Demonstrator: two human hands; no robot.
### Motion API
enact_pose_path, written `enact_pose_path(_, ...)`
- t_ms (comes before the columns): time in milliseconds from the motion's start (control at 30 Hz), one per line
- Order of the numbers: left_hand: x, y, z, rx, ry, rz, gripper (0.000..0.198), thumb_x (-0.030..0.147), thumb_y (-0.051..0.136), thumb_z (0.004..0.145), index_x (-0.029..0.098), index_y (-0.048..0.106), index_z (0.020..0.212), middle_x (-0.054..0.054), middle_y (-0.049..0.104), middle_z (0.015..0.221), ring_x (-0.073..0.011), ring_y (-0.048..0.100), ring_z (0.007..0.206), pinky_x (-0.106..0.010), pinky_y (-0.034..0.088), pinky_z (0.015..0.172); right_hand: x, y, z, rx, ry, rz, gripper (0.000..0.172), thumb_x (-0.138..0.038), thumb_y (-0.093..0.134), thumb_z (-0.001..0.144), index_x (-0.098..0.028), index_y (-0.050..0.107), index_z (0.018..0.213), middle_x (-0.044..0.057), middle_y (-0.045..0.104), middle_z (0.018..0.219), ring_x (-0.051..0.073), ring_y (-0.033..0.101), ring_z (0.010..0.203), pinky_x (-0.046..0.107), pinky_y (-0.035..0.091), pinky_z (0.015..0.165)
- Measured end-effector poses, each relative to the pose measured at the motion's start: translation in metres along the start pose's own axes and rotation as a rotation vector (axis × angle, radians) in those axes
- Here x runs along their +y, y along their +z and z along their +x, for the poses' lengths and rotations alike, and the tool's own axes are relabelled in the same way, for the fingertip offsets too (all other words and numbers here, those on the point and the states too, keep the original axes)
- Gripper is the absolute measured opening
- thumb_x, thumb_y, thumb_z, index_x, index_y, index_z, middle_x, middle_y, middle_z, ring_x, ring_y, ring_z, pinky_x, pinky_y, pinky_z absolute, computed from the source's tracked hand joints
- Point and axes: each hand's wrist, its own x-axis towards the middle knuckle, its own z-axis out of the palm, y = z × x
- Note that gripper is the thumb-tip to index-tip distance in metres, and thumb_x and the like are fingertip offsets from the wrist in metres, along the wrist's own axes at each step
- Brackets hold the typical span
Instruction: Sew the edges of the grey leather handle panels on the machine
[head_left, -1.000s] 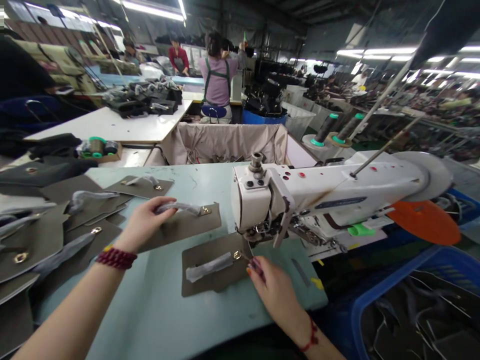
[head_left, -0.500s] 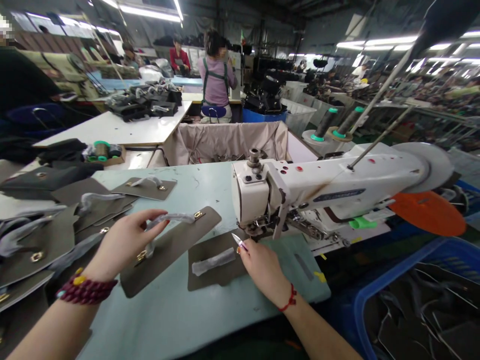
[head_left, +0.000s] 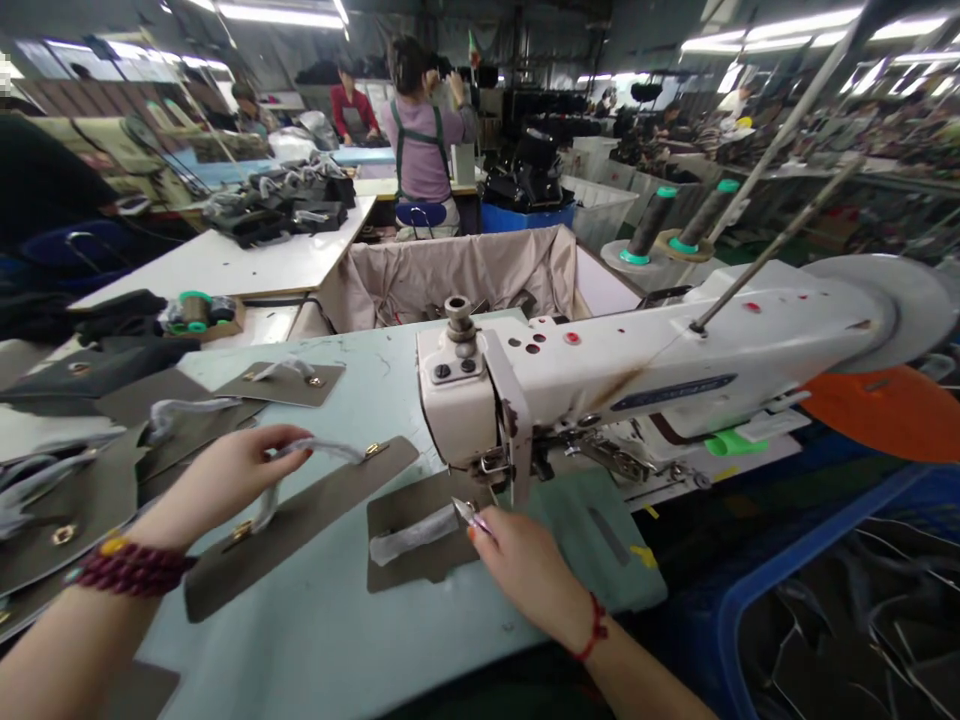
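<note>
My left hand (head_left: 225,475) is closed around the plastic-wrapped handle (head_left: 315,455) of a grey-brown leather panel (head_left: 300,525), which lies slanted on the pale green table (head_left: 322,640). My right hand (head_left: 517,560) pinches small thread snips (head_left: 469,513), their tip just below the needle area of the white sewing machine (head_left: 600,385). A second panel with a wrapped handle (head_left: 416,535) lies flat under the machine head, next to my right hand.
Several more leather panels (head_left: 67,480) are piled at the left. A cloth-lined bin (head_left: 457,275) stands behind the table, thread cones (head_left: 660,225) beyond the machine, a blue crate (head_left: 847,620) at the right. Other people work at far tables.
My left hand has pulled its panel off the pile toward me and turned it slantwise. My right hand with the snips has lifted from the second panel toward the machine's needle area.
</note>
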Motion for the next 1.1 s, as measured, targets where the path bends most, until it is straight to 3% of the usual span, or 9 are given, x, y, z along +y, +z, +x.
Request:
enact_pose_path(133, 0.036, 0.010, 0.048, 0.200, 0.105, -0.191, 0.060, 0.042, 0.055, 0.082, 0.014, 0.045, 0.134, -0.010, 0.067, 0.109, -0.0200, 0.063, 0.083, -0.029, 0.046, 0.075, 0.056, -0.006, -0.044, -0.002, 0.107, 0.204, 0.026, -0.028, 0.040, 0.096, -0.019, 0.059, 0.081, 0.002, 0.068, 0.078, 0.016, 0.064, 0.072, 0.022, 0.039, 0.060)
enact_pose_path(233, 0.070, 0.018, 0.048, 0.291, 0.405, -0.483, 0.079, 0.040, 0.060, 0.082, 0.011, 0.023, 0.145, -0.020, 0.032, 0.147, -0.0236, 0.051, 0.118, -0.034, 0.043, 0.093, 0.097, 0.000, -0.053, 0.034, 0.234, 0.119, 0.031, -0.030, 0.035, 0.097, -0.019, 0.061, 0.085, 0.005, 0.068, 0.079, 0.018, 0.065, 0.073, 0.024, 0.041, 0.061)
enact_pose_path(333, 0.086, 0.043, -0.010, 0.035, 0.514, -0.514, 0.026, 0.036, 0.053, 0.089, 0.015, 0.065, 0.098, -0.009, 0.065, 0.100, -0.0164, 0.063, 0.088, -0.027, 0.049, 0.082, 0.123, 0.012, -0.040, 0.110, 0.296, -0.100, 0.030, -0.028, 0.037, 0.096, -0.017, 0.064, 0.096, 0.010, 0.069, 0.089, 0.022, 0.067, 0.080, 0.028, 0.044, 0.065)
enact_pose_path(433, 0.075, 0.100, -0.094, -0.386, 0.490, -0.426, 0.040, 0.033, 0.040, 0.095, 0.019, 0.065, 0.068, -0.005, 0.066, 0.070, -0.0166, 0.065, 0.068, -0.026, 0.053, 0.068, 0.125, 0.021, -0.021, 0.247, 0.205, -0.264, 0.026, -0.024, 0.045, 0.092, -0.015, 0.064, 0.108, 0.015, 0.066, 0.104, 0.025, 0.063, 0.097, 0.032, 0.047, 0.079)
enact_pose_path(533, 0.052, 0.172, -0.145, -0.066, 0.418, -0.225, 0.042, 0.035, 0.050, 0.090, 0.023, 0.053, 0.130, -0.014, 0.057, 0.131, -0.0296, 0.055, 0.119, -0.043, 0.047, 0.097, 0.107, 0.023, -0.006, 0.302, 0.025, -0.109, 0.026, -0.021, 0.045, 0.093, -0.016, 0.063, 0.110, 0.013, 0.063, 0.111, 0.023, 0.058, 0.104, 0.033, 0.044, 0.089)
enact_pose_path(667, 0.045, 0.221, -0.125, 0.171, 0.463, -0.029, 0.075, 0.033, 0.053, 0.088, 0.023, 0.013, 0.151, -0.018, 0.015, 0.157, -0.0384, 0.018, 0.141, -0.060, 0.028, 0.107, 0.069, 0.023, 0.003, 0.199, -0.125, 0.409, 0.037, -0.031, 0.032, 0.100, -0.017, 0.061, 0.082, 0.004, 0.064, 0.077, 0.015, 0.059, 0.072, 0.023, 0.043, 0.066)
enact_pose_path(833, 0.069, 0.186, -0.069, 0.284, 0.615, 0.052, 0.056, 0.034, 0.054, 0.088, 0.023, 0.039, 0.141, -0.014, 0.038, 0.148, -0.0355, 0.031, 0.136, -0.059, 0.022, 0.110, 0.030, 0.031, 0.009, 0.269, -0.099, 0.577, 0.033, -0.038, 0.038, 0.099, -0.017, 0.060, 0.084, 0.003, 0.064, 0.077, 0.015, 0.059, 0.072, 0.021, 0.039, 0.063)
enact_pose_path(933, 0.079, 0.152, -0.061, 0.197, 0.686, 0.125, 0.046, 0.039, 0.056, 0.087, 0.024, 0.054, 0.130, -0.010, 0.056, 0.132, -0.0325, 0.043, 0.123, -0.054, 0.029, 0.107, 0.018, 0.037, 0.012, 0.327, -0.064, 0.646, 0.028, -0.036, 0.040, 0.098, -0.018, 0.062, 0.100, 0.006, 0.067, 0.093, 0.017, 0.061, 0.085, 0.022, 0.041, 0.072)
enact_pose_path(1100, 0.085, 0.127, -0.060, 0.075, 0.768, 0.224, 0.044, 0.041, 0.053, 0.088, 0.027, 0.054, 0.129, -0.007, 0.060, 0.127, -0.0322, 0.045, 0.117, -0.050, 0.035, 0.098, 0.019, 0.052, 0.014, 0.319, -0.002, 0.789, 0.038, -0.041, 0.039, 0.097, -0.015, 0.062, 0.083, 0.004, 0.064, 0.076, 0.015, 0.057, 0.070, 0.021, 0.039, 0.063)
